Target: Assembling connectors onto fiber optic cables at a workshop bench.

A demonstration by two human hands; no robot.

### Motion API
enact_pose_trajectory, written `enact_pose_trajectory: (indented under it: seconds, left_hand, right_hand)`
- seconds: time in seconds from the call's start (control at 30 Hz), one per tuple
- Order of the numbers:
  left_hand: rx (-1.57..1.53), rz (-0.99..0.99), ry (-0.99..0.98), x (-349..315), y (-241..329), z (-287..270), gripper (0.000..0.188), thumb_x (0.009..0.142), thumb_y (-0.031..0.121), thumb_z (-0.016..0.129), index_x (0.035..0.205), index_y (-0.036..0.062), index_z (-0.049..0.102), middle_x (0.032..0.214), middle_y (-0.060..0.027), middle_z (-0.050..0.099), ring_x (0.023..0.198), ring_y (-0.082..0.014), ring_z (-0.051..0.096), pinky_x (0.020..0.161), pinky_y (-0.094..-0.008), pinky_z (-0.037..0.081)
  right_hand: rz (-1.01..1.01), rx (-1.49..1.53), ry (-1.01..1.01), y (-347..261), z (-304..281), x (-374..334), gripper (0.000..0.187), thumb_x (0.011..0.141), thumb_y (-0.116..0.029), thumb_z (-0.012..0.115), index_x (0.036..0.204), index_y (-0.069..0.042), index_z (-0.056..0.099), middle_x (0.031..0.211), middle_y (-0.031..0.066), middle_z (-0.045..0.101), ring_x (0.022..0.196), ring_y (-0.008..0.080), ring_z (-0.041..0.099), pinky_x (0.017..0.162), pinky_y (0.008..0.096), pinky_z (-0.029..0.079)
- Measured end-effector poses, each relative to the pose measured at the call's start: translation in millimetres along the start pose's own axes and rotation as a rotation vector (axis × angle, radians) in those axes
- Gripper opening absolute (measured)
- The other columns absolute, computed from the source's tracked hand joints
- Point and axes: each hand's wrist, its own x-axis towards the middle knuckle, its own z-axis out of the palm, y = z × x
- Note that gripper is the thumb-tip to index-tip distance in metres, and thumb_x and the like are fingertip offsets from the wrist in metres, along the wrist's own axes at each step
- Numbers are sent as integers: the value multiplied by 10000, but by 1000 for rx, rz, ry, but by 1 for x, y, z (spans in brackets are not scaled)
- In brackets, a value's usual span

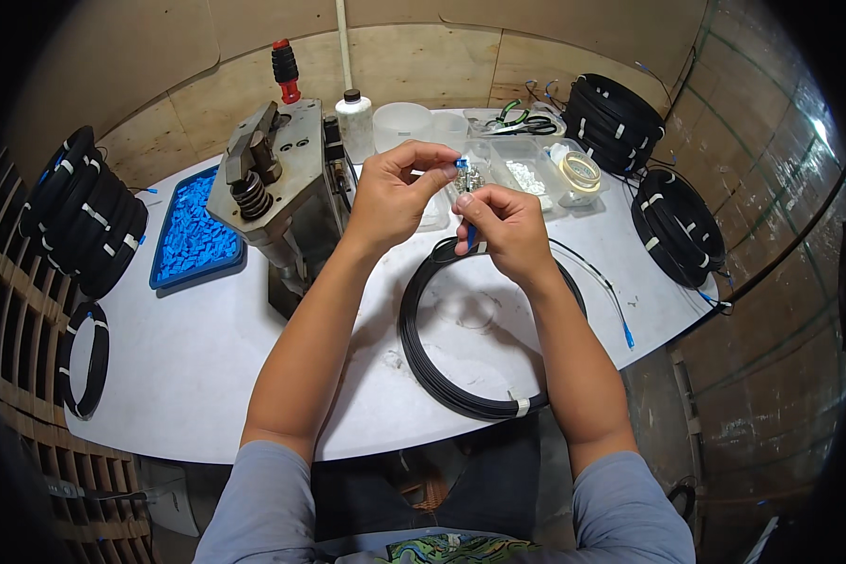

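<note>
Both hands are raised over the white table [207,367]. The left hand [390,197] pinches a small blue connector [462,166] between thumb and fingertips. The right hand [503,230] is closed around the cable end just below it. A black cable coil [461,376] bound with a white tie lies on the table under the wrists. A blue tray [164,273] of blue parts sits left of a metal press [277,188]. Clear plastic boxes [526,169] and a tape roll [580,171] stand behind the hands. Bundles of black coils [85,211] flank the table.
</note>
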Motion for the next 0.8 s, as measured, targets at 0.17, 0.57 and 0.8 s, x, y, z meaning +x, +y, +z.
enact_pose_trajectory:
  seconds: [0.17,0.57,0.8]
  left_hand:
    - [47,113,3,0,-3,0,159,852,-44,622,1002,-10,660,921,-35,633,860,-92,598,775,-232,488]
    - [39,107,28,-1,-1,4,142,854,-40,623,988,-15,662,907,-38,643,849,-89,599,761,-226,488]
    - [22,34,37,-1,1,4,128,857,-7,642,981,-19,667,880,-36,663,836,-85,606,753,-226,491]
  right_hand:
    - [2,-10,2,-1,1,0,182,889,-141,636,782,6,629,656,47,609,532,91,573,493,234,504]
    - [-7,-14,1,-1,2,-1,188,892,-131,630,761,3,621,648,47,607,521,94,573,492,233,497]
    - [2,-3,5,-2,2,-1,187,892,-127,630,758,5,623,646,44,606,521,93,572,488,230,490]
